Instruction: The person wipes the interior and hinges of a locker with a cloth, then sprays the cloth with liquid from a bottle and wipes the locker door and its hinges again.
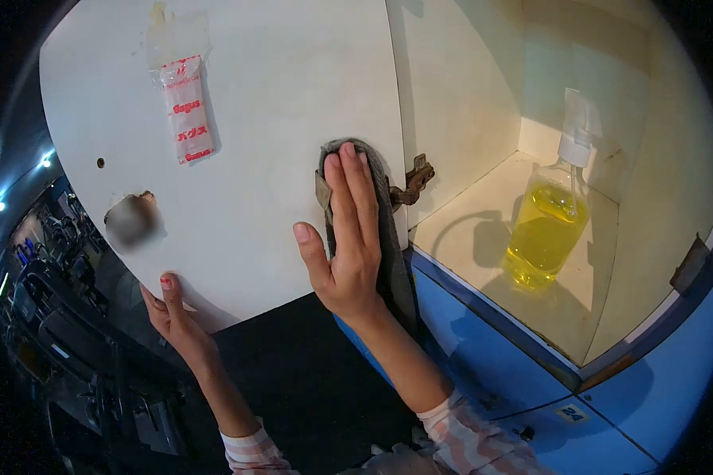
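Note:
My right hand presses a dark grey cloth flat against the inner face of a white locker door, close to its hinge side. Its fingers are stretched out and the thumb is apart. My left hand grips the door's lower left edge, thumb on the inner face and the other fingers mostly hidden behind. Within the open locker, a clear spray bottle of yellow liquid with a white nozzle stands on the floor of the compartment.
A white packet with red print is taped to the door. A metal hinge joins door and locker. Blue locker doors lie below, one labelled 24. Gym machines stand at the left.

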`<state>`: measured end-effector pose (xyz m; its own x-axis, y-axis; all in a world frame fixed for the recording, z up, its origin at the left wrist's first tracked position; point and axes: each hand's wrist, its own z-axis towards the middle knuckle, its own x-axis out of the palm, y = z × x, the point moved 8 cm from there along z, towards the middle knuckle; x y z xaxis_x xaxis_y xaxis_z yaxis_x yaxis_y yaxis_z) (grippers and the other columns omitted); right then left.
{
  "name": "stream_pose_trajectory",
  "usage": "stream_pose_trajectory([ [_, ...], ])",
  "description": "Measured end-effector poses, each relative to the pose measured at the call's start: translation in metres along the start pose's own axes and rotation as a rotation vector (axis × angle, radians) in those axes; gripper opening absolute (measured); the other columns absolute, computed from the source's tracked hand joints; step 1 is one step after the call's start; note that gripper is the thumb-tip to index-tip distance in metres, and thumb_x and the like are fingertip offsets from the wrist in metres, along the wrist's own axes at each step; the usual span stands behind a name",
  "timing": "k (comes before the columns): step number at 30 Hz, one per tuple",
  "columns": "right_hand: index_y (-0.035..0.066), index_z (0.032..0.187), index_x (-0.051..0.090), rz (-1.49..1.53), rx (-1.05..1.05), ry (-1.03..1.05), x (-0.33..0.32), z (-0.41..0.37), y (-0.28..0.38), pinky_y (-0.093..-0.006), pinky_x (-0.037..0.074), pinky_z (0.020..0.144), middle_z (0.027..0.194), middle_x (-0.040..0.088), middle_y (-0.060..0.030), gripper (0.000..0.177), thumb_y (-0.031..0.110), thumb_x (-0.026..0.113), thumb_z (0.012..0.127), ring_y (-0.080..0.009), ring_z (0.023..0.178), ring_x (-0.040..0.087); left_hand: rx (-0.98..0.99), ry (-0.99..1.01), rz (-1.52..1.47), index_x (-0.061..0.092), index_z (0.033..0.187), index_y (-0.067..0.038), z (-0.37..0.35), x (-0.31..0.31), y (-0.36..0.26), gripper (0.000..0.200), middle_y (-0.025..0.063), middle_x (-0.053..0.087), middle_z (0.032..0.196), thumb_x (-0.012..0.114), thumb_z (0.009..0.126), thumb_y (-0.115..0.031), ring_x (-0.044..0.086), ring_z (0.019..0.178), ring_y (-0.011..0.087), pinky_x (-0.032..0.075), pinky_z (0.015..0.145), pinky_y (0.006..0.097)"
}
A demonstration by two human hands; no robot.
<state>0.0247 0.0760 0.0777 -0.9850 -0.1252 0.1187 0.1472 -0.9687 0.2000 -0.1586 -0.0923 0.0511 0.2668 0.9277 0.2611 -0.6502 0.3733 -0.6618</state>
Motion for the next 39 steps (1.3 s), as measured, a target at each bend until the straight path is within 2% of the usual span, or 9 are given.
stream_pose_trajectory([
  [5, -0.009, 0.123, 0.035, 0.003, 0.006, 0.043, -0.004, -0.026, -0.001, -0.0421, 0.024, 0.101, 0.130, 0.032, -0.0228, 0.050, 0.020, 0.048, 0.084, -0.0362, 0.122, 0.030, -0.006, -0.012, -0.035, 0.045, 0.110, 0.002, 0.000, 0.000, 0.001, 0.045, 0.0097, 0.057, 0.097, 0.053, 0.084, -0.034, 0.050, 0.091, 0.0145, 0.034, 0.087, 0.0278],
  [7, -0.005, 0.126, 0.035, 0.001, 0.078, 0.076, -0.005, -0.053, -0.007, -0.0422, 0.024, 0.101, 0.133, 0.029, -0.0197, 0.050, 0.016, 0.051, 0.083, -0.0351, 0.124, 0.028, 0.006, -0.007, -0.041, 0.045, 0.110, 0.002, 0.000, 0.001, 0.000, 0.045, 0.0100, 0.057, 0.097, 0.053, 0.085, -0.034, 0.050, 0.091, 0.0144, 0.033, 0.087, 0.0280],
  [13, -0.004, 0.125, 0.036, 0.012, 0.138, 0.093, -0.008, -0.089, -0.014, -0.0423, 0.024, 0.101, 0.132, 0.031, -0.0189, 0.048, 0.015, 0.050, 0.084, -0.0335, 0.124, 0.028, 0.001, 0.014, -0.021, 0.044, 0.112, 0.002, -0.001, -0.001, 0.001, 0.046, 0.0103, 0.057, 0.098, 0.053, 0.084, -0.034, 0.051, 0.093, 0.0152, 0.033, 0.089, 0.0290],
  [25, -0.005, 0.125, 0.035, -0.013, -0.017, 0.081, 0.000, -0.016, -0.004, -0.0417, 0.026, 0.100, 0.133, 0.031, -0.0187, 0.049, 0.013, 0.050, 0.083, -0.0344, 0.123, 0.029, 0.011, 0.019, -0.022, 0.044, 0.113, 0.002, 0.000, 0.000, 0.002, 0.050, 0.0102, 0.056, 0.099, 0.053, 0.084, -0.037, 0.050, 0.093, 0.0161, 0.032, 0.089, 0.0302],
  [27, -0.007, 0.122, 0.038, -0.033, -0.052, 0.071, 0.001, -0.008, -0.001, -0.0417, 0.026, 0.100, 0.130, 0.034, -0.0200, 0.047, 0.015, 0.051, 0.083, -0.0349, 0.122, 0.031, 0.011, 0.022, -0.026, 0.044, 0.113, 0.002, 0.001, 0.000, 0.004, 0.051, 0.0102, 0.056, 0.099, 0.053, 0.084, -0.038, 0.050, 0.093, 0.0163, 0.032, 0.089, 0.0303],
  [32, -0.007, 0.123, 0.038, -0.028, -0.072, 0.029, 0.002, 0.014, 0.002, -0.0412, 0.026, 0.100, 0.130, 0.035, -0.0201, 0.048, 0.016, 0.051, 0.083, -0.0350, 0.122, 0.031, 0.008, 0.003, 0.014, 0.045, 0.113, 0.002, 0.001, -0.002, 0.004, 0.052, 0.0103, 0.057, 0.098, 0.053, 0.083, -0.040, 0.050, 0.093, 0.0162, 0.032, 0.090, 0.0318],
  [39, -0.007, 0.122, 0.039, -0.043, -0.066, 0.015, 0.001, 0.007, 0.004, -0.0408, 0.027, 0.099, 0.129, 0.036, -0.0204, 0.044, 0.011, 0.050, 0.083, -0.0351, 0.121, 0.033, 0.011, 0.019, 0.026, 0.044, 0.113, 0.002, -0.001, 0.000, -0.001, 0.052, 0.0105, 0.057, 0.098, 0.053, 0.083, -0.040, 0.050, 0.093, 0.0163, 0.031, 0.091, 0.0322],
])
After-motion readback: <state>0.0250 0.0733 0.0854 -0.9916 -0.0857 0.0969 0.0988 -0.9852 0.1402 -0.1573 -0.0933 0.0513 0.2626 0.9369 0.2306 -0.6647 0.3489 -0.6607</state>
